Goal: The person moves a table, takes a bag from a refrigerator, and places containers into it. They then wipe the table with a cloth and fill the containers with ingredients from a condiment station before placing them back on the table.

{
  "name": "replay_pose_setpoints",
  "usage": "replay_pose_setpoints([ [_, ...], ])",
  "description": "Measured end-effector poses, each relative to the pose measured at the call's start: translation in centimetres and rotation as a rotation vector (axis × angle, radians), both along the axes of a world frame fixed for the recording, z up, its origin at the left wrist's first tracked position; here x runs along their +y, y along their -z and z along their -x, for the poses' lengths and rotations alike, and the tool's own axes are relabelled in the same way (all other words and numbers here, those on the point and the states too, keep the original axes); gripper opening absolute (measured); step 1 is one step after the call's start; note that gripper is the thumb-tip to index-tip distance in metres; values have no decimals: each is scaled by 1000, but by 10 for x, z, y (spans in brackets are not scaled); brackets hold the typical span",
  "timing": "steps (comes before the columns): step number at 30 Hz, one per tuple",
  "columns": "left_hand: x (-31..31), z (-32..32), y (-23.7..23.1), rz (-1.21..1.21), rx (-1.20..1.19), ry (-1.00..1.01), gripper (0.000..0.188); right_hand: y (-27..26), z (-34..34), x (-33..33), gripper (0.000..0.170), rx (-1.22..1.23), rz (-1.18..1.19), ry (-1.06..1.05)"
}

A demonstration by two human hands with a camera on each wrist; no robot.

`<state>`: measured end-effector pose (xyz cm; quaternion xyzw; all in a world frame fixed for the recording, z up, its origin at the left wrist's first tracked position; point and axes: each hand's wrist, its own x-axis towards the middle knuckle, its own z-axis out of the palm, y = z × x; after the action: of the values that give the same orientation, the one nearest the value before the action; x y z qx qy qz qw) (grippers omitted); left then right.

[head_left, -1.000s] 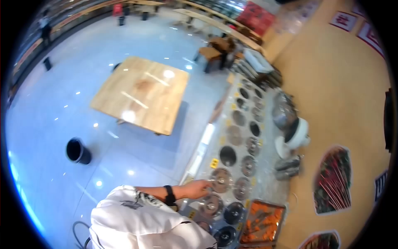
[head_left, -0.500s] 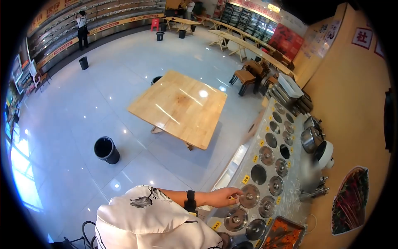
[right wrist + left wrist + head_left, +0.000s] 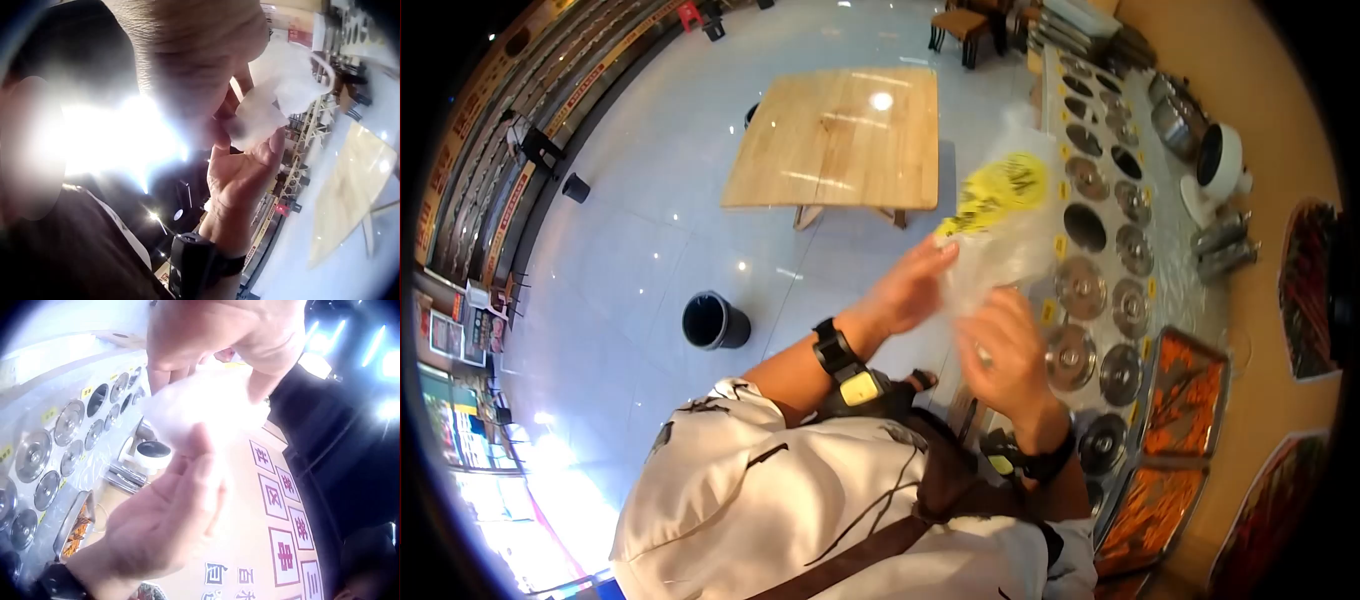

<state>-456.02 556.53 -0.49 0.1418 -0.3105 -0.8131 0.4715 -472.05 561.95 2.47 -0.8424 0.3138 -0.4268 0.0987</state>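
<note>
Here, plastic bag (image 3: 1003, 235): yellow print blurred; left hand (image 3: 905, 287) and right hand (image 3: 1005, 350) pinch it.
Wall signs (image 3: 272, 497): 社, 区, 串.
Yellow labels (image 3: 1049, 312): right, beside steel lids (image 3: 1081, 288), illegible.

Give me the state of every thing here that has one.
Plastic bag: held by both hands; open or shut unclear
Left hand: pinching the bag
Right hand: pinching the bag
Round wells: some lidded, some uncovered
Metal trays: holding orange food
Black bin: upright, open-topped
Wooden table: upright
</note>
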Motion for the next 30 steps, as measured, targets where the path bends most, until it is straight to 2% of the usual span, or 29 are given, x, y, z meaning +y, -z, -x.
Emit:
replay_pose_setpoints([
  [1,6,-5,6,6,-75,-42,41,9,-6,9,25,7,-63,-73],
  [5,26,-22,26,-153,-124,-80,39,24,-18,37,29,-101,-131,-83],
  [7,31,-27,37,-202,-83,-108,41,40,-13,53,32,-353,-195,142],
  [8,36,-31,38,-384,91,-8,42,50,-4,61,42,-352,-251,279],
  [9,37,-33,45,-395,86,15,42,57,-4,64,42,-355,-257,304],
  [11,34,-37,63,-480,337,300,44,63,-3,64,54,-1006,-569,357],
  [12,34,-37,63,-480,246,329,39,62,0,65,54,-1011,-559,386],
  [13,34,-32,64,-483,244,358,39,60,4,66,59,-1302,-764,236],
  [14,34,-25,65,-244,-52,203,36,57,6,66,63,-1589,-956,59],
  [15,34,-20,67,9,-333,45,33,55,3,65,63,-1599,-929,84],
  [17,28,-15,70,53,-383,52,31,49,-3,61,58,-1408,-816,122],
  [18,25,-18,68,151,-535,55,34,56,-2,59,42,-1266,-766,194],
  [19,20,-25,67,255,-686,56,38,60,-2,58,42,-1276,-745,224],
  [20,6,-39,90,370,-629,56,47,64,-4,58,32,-1047,-802,468],
  [21,1,-50,62,255,-424,163,60,69,-8,56,24,-810,-859,701],
  [22,-12,-65,57,298,-412,177,72,82,-25,49,16,-924,-546,662],
  [23,-23,-76,42,485,-315,121,83,81,-35,48,16,-940,-542,706],
  [25,-35,-99,8,437,-333,132,87,80,-47,55,19,-339,-889,876],
  [27,-43,-109,-2,580,-423,186,86,107,-64,55,24,-281,-379,687],
  [28,-38,-103,-5,574,-405,242,86,114,-74,57,26,-314,-458,594],
  [29,-33,-98,-8,662,-594,278,74,120,-81,58,29,-351,-526,492],
  [30,-31,-95,-8,758,-785,302,63,125,-88,59,29,-362,-527,532],
])
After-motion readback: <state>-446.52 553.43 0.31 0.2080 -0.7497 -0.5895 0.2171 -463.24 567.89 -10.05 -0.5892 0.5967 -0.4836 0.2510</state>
